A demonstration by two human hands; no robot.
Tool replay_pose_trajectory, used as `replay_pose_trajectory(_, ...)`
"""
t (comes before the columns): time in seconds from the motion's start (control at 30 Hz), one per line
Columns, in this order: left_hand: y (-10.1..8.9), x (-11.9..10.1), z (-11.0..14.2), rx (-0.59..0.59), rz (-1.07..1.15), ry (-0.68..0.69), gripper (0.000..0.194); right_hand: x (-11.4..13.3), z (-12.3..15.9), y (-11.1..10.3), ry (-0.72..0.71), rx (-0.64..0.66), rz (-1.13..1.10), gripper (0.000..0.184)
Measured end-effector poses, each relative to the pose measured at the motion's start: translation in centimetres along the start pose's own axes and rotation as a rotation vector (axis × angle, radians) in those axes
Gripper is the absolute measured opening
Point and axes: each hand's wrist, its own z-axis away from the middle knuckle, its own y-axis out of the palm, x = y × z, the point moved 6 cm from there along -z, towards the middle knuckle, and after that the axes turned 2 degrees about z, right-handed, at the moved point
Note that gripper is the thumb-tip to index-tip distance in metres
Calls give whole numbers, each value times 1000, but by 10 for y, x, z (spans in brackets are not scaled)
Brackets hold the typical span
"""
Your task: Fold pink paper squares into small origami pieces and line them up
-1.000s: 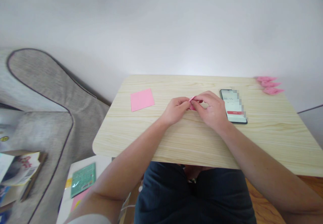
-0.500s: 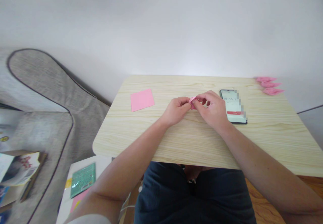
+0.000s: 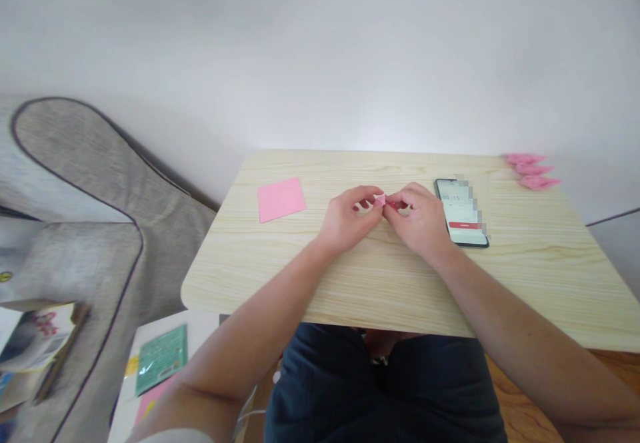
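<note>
A small folded piece of pink paper (image 3: 381,200) is held between both hands above the middle of the table. My left hand (image 3: 349,218) pinches its left side between thumb and fingertips. From the other side, my right hand (image 3: 416,218) grips it the same way, and its fingers hide part of the paper. Left of the hands lies a flat pink paper square (image 3: 281,200). Three folded pink paper figures (image 3: 539,182) sit in a row at the back right.
A phone (image 3: 463,213) with a timer on its screen lies just right of my right hand on the wooden table (image 3: 380,290). A white wall stands behind. A green packet (image 3: 161,359) rests on a lower white surface, beside a grey sofa (image 3: 75,156).
The fingers of both hands have shifted on the folded pink paper, which now shows a small pale pointed face. The flat square and the row of figures stay in place.
</note>
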Motion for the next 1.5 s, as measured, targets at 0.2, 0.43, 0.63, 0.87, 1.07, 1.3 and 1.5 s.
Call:
replay_pose_trajectory(0.2, 2, 0, 2, 29, -87, 89, 23, -8, -1, 2, 44, 25, -19, 7)
replay_pose_trajectory(0.43, -1, 4, 1, 48, -181, 94, 27, -8, -2, 5, 70, 36, -39, 8)
replay_pose_trajectory(0.63, 2, 1, 1, 106, -191, 123, 26, -11, -1, 7, 102, 50, -50, 8)
replay_pose_trajectory(0.87, 2, 7, -1, 121, -159, 93, 26, -15, -1, 12, 114, 64, -68, 8)
replay_pose_trajectory(1.07, 2, 9, -2, 107, -114, 38, 23, -17, -2, 14, 118, 61, -131, 6)
replay_pose_trajectory(1.3, 1, 10, -2, 84, -31, 16, 21, -20, -1, 14, 167, 88, -183, 9)
replay_pose_trajectory(1.5, -1, 11, 0, 55, 8, 34, 25, -20, 2, 14, 190, 92, -242, 16)
